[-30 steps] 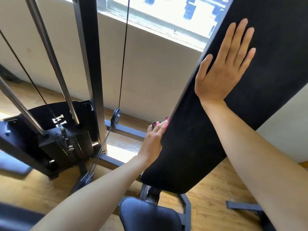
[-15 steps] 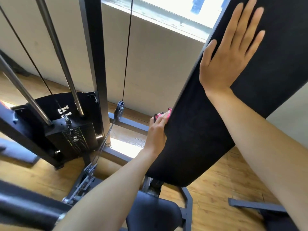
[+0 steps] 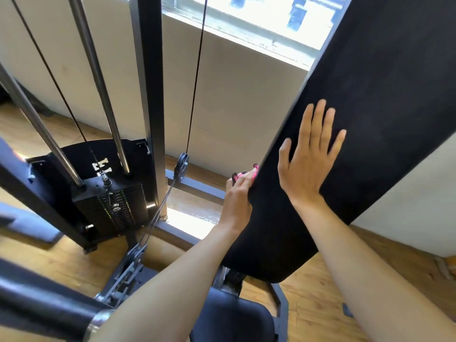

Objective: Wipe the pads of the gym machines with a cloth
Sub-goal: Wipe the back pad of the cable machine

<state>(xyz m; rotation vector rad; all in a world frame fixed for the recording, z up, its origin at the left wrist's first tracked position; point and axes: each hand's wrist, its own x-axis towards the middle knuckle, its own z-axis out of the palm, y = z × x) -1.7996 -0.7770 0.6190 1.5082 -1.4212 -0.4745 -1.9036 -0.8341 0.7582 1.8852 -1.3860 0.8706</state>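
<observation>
A long black back pad [image 3: 370,99] of a gym bench slants up from lower centre to top right. My right hand [image 3: 307,159] lies flat on its face with straight, spread fingers. My left hand [image 3: 238,196] is at the pad's left edge, fingers curled round a pink and black cloth [image 3: 244,174]. Only a small part of the cloth shows; the rest is hidden behind the pad's edge and my fingers. A black seat pad [image 3: 232,319] sits below the back pad.
A cable machine stands at left: black upright [image 3: 148,95], chrome guide rods [image 3: 98,82], weight stack [image 3: 111,203], cable and pulley [image 3: 181,164]. A dark padded roller [image 3: 44,314] crosses the lower left. Behind are a wall and window [image 3: 259,13]; the floor is wood.
My right hand has slid down the back pad toward its lower half. My left hand with the cloth stays at the pad's left edge. The view has shifted a little.
</observation>
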